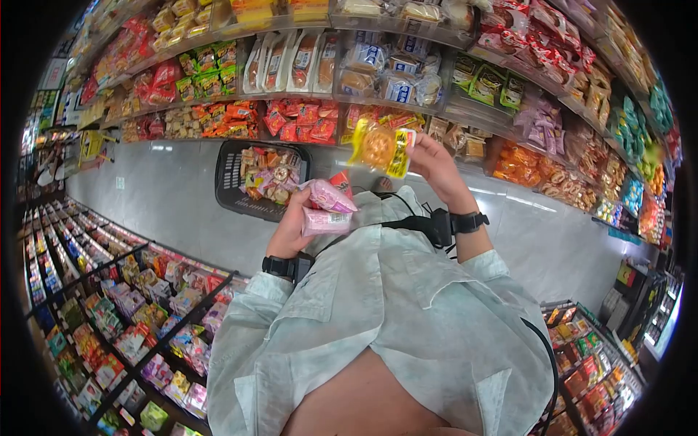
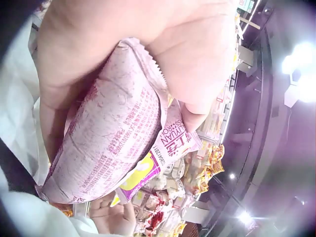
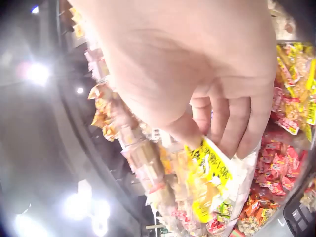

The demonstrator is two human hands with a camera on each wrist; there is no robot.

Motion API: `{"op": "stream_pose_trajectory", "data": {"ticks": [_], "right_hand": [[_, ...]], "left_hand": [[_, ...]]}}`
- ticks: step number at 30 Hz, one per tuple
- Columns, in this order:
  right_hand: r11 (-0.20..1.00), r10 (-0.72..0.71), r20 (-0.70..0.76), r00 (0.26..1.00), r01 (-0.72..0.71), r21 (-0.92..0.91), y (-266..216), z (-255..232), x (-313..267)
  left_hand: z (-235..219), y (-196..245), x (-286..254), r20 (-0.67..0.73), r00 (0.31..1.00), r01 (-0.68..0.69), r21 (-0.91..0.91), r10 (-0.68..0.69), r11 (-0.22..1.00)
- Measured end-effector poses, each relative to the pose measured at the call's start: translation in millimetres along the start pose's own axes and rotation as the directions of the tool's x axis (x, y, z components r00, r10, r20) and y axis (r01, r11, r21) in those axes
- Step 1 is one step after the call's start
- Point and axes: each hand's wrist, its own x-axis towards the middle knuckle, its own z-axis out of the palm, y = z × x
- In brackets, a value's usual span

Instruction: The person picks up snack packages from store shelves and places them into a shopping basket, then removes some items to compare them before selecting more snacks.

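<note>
My left hand (image 1: 291, 227) grips two pink-purple snack packets (image 1: 331, 196) in front of my torso, and a red packet (image 1: 339, 180) shows just behind them. Close up in the left wrist view, one puffed pink packet (image 2: 108, 128) with printed text fills the palm, with a purple-and-yellow one (image 2: 170, 140) beneath it. Between thumb and fingers, my right hand (image 1: 438, 171) pinches the edge of a yellow clear-windowed packet (image 1: 379, 147) with a round golden snack inside. This packet hangs up near the lower shelf bins; the right wrist view shows its yellow printed edge (image 3: 210, 163) by the fingertips.
A black shopping basket (image 1: 227, 178) with several packets in it sits on the grey tiled floor (image 1: 167, 192), left of my hands. Ahead, curved tiers of shelves hold bins of wrapped snacks, including red packets (image 1: 302, 121). More snack racks (image 1: 138, 305) stand behind me on both sides.
</note>
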Motion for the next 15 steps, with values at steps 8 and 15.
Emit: {"op": "stream_pose_trajectory", "data": {"ticks": [8,15], "right_hand": [[0.869,0.485,-0.082,0.871,-0.49,-0.073,77.5,-68.6,55.7],[0.947,0.318,-0.258,0.912,-0.295,0.125,112.9,-73.4,106.0]], "left_hand": [[-10.5,-55.5,-40.6,-0.273,0.959,-0.081,-0.029,0.069,0.996],[1.0,-81.9,-73.2,-0.322,0.931,-0.229,-0.153,0.17,0.961]]}}
